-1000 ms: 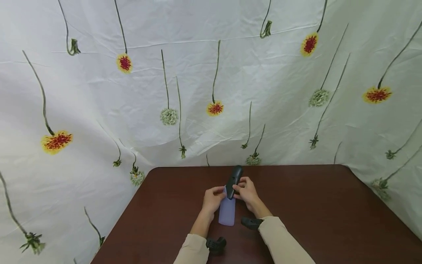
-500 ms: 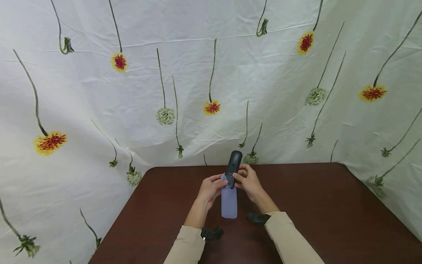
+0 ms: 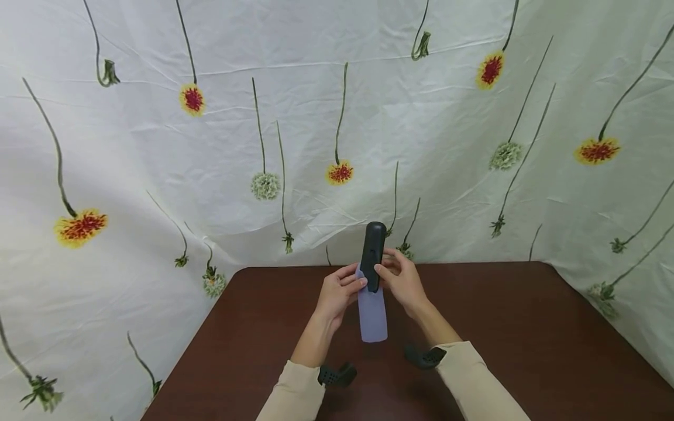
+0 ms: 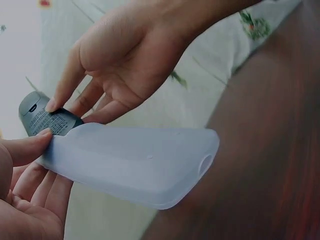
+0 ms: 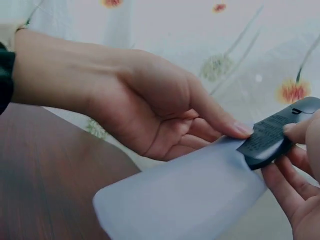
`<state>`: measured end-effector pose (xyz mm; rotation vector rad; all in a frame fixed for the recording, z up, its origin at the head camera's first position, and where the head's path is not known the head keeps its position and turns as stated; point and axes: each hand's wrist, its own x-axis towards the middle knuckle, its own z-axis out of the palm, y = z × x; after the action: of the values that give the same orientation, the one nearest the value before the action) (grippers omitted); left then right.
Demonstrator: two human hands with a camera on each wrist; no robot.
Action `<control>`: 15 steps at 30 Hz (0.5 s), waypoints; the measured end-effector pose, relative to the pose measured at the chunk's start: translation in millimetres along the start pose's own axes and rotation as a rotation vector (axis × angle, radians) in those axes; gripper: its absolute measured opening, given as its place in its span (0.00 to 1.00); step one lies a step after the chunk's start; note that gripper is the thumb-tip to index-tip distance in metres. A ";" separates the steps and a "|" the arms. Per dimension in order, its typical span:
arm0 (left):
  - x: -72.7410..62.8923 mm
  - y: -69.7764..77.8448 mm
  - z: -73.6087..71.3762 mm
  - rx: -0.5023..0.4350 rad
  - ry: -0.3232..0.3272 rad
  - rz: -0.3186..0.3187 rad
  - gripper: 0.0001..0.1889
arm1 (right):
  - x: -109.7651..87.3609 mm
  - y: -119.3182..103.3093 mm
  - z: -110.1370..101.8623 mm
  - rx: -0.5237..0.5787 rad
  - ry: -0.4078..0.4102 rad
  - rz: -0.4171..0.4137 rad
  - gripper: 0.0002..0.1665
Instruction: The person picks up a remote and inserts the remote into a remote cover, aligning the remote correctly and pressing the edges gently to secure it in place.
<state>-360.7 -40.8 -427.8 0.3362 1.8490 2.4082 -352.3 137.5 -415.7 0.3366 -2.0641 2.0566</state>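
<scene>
Backdrop: pale cloth [image 3: 421, 134] printed with long-stemmed flowers, yellow-red and green-white, hung behind and to both sides of a dark brown table [image 3: 526, 327].

Black remote [image 3: 372, 252]: held upright above the far part of the table, upper end showing against the cloth, lower end tucked into the mouth of a cover. Label with fine print visible on the back in both wrist views.

Pale lilac cover [image 3: 372, 313]: soft, translucent, hanging down from the remote toward the table, raised clear of the wood, closed end nearest the camera.

Left hand [image 3: 337, 292]: fingers curled, thumb and fingertips pinching the upper edge of the cover at its left side, right where the remote enters.

Right hand [image 3: 402, 280]: fingers curled round the remote from the right, thumb pressed on its front just above the cover's edge.

Cream sleeves [image 3: 468, 380] on both forearms; black wrist mounts [image 3: 337, 374] strapped below each wrist.
</scene>
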 end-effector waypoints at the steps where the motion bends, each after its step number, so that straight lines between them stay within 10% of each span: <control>1: -1.8 3.6 1.8 -0.004 0.002 0.010 0.26 | -2.2 -3.4 -0.3 -0.011 0.009 -0.019 0.26; 8: -13.2 23.7 13.9 -0.034 -0.014 0.072 0.26 | -22.5 -20.3 -5.6 -0.212 0.063 -0.152 0.17; 15: -18.0 31.8 21.7 -0.119 -0.075 0.115 0.26 | -31.9 -32.1 -13.9 -0.276 -0.059 -0.160 0.20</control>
<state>-336.2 -32.5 -394.1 0.5287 1.6913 2.5280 -312.4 151.9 -394.8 0.5006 -2.2378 1.6646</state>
